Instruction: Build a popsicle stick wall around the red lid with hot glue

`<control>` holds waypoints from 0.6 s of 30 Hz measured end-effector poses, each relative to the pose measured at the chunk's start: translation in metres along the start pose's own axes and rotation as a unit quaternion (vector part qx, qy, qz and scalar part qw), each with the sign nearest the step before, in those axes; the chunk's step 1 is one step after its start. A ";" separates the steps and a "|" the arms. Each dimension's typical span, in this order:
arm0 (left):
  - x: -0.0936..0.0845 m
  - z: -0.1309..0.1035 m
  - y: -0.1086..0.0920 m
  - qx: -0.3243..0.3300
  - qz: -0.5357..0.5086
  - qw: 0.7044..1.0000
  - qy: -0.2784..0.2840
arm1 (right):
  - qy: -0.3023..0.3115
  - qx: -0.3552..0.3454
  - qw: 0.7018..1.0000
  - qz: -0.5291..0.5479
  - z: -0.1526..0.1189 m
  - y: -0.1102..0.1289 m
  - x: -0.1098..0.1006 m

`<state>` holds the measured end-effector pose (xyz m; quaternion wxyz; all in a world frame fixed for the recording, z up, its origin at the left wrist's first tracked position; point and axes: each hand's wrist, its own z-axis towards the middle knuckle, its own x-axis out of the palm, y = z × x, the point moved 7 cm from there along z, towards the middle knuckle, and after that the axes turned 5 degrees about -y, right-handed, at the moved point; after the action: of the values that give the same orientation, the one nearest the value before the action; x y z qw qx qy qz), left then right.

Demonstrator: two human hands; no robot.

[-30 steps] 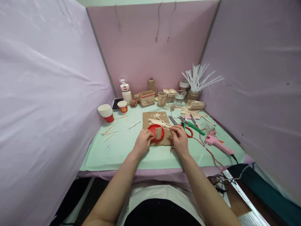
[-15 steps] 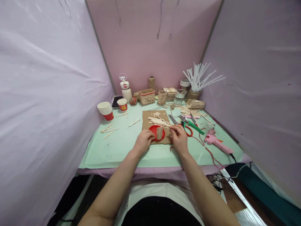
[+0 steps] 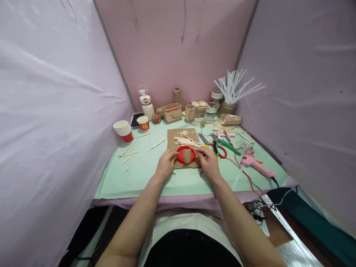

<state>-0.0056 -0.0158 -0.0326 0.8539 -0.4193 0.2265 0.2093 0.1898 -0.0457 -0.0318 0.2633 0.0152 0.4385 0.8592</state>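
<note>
Red dish [image 3: 180, 157] holding upright wooden pieces [image 3: 187, 155] sits near the desk's [image 3: 133, 181] front edge, its rim pinched between the left [image 3: 166, 163] and right hands [image 3: 208, 161]

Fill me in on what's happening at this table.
A person sits with both hands at a small red dish over a piece of brown cardboard. The left hand grips its left rim; the right hand is at its right edge, though its exact contact is too small to tell. A few flat wooden strips stand side by side in the dish. Behind it lie loose wooden sticks, with scissors and a pink glue gun to the right.
</note>
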 end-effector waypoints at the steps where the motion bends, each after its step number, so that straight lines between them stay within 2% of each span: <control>1: -0.001 0.000 0.001 -0.002 0.004 1.000 -0.004 | -0.006 -0.001 1.000 0.001 0.000 0.001 -0.001; 9: -0.001 -0.001 -0.001 -0.003 0.020 1.000 -0.008 | -0.096 -0.011 0.995 0.010 -0.001 0.013 -0.019; 12: -0.001 -0.001 -0.003 0.000 0.023 1.000 -0.005 | -0.112 -0.012 0.994 0.005 -0.001 0.021 -0.026; 15: -0.001 0.000 -0.006 0.008 0.022 1.000 -0.002 | -0.085 -0.014 0.996 -0.003 0.001 0.027 -0.026; 18: 0.000 0.000 -0.011 0.027 0.011 1.000 0.011 | -0.016 -0.019 1.000 -0.014 0.003 0.027 -0.018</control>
<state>0.0008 -0.0223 -0.0258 0.8600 -0.3956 0.2464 0.2076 0.1939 -0.0649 -0.0055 0.2820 0.0176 0.4180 0.8634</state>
